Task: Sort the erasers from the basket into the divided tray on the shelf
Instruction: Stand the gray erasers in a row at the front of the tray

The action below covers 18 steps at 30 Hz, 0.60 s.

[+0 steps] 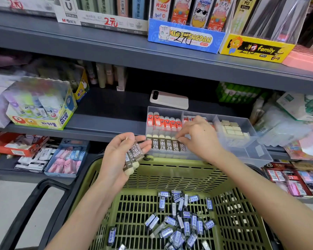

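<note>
On the grey metal shelf [107,123], a clear plastic divided tray [251,152] sits at the front edge, just above the far rim of an olive-green slatted plastic basket [170,175]. The tray's back-left compartment holds upright red-sleeved erasers [163,121]. The front-left compartment holds a row of brown-sleeved erasers [163,145] marked 2B, standing with their cream tips up. Plain cream eraser blocks [231,129] fill a compartment on the right.

The left hand [119,154] hovers palm-up over the basket's far rim, just left of the tray. Its fingers are loosely curled around a small handful of brown 2B erasers [134,156], whose cream ends stick out below the palm.

The right hand [197,138] reaches over the tray with its fingers bent down. Thumb and forefinger pinch the cream tip of the end eraser [182,147] at the right of the brown row.

Many loose blue-and-black-sleeved erasers [179,222] lie scattered on the basket floor, near a few small white pieces at the right. A white phone [169,99] lies flat on the shelf just behind the tray.
</note>
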Available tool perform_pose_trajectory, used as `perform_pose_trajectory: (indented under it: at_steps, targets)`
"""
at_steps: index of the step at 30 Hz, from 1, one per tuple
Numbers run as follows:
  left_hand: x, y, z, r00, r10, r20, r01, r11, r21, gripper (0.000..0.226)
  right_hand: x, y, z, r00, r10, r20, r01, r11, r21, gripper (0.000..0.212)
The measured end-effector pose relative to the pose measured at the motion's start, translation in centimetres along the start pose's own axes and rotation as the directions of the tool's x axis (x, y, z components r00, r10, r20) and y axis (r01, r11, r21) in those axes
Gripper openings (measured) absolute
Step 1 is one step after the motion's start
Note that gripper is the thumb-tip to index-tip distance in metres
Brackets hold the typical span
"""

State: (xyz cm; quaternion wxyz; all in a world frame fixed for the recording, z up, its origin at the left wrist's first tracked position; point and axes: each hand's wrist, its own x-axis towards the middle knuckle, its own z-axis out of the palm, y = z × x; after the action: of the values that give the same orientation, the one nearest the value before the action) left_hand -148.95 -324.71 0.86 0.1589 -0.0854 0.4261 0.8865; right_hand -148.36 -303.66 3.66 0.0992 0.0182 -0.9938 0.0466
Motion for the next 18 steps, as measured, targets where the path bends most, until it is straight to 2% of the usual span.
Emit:
perform_pose_trajectory:
  at_steps: [2,5,7,9,10,12,14,18]
  targets:
    - [0.1,-0.1,-0.1,1.000,-0.008,0.022,0.009,0.999,-0.038,0.007,-0.1,-0.2,0.1,0.999,0.012,0.050,-0.012,1.000,0.007,0.014]
    - [0.3,-0.2,-0.2,0.997,-0.011,0.072,0.018,0.995,-0.097,0.008,-0.6,-1.1,-0.6,0.996,0.028,-0.089,-0.022,0.998,0.063,0.013]
    - [0.3,-0.2,-0.2,0.995,-0.003,0.097,0.014,0.994,-0.111,0.008,-1.4,-2.6,-1.4,0.988,0.009,-0.153,0.034,0.961,0.275,0.012]
    - [0.2,-0.2,-0.2,0.993,0.014,0.121,0.000,0.993,-0.117,0.005,-2.2,-5.1,-2.0,0.998,-0.039,-0.042,0.055,0.863,0.503,0.018]
    - [0.2,-0.2,-0.2,0.991,0.017,0.132,-0.002,0.993,-0.115,0.004,-2.4,-6.2,-2.0,0.998,-0.062,0.024,0.038,0.831,0.555,0.021]
    - [0.0,0.0,-0.2,0.988,0.019,0.156,-0.003,0.995,-0.103,0.007,-2.5,-7.9,-1.6,0.993,-0.051,0.103,-0.017,0.822,0.569,0.023]
    - [-0.1,0.2,-0.3,0.980,0.028,0.199,-0.011,0.997,-0.082,0.010,-2.3,-8.8,-1.3,0.994,-0.003,0.114,-0.062,0.825,0.561,0.022]
    - [-0.3,0.3,-0.3,0.955,0.025,0.296,-0.034,0.999,0.025,0.016,-1.7,-8.7,-1.1,0.994,-0.032,0.107,-0.033,0.833,0.553,0.013]
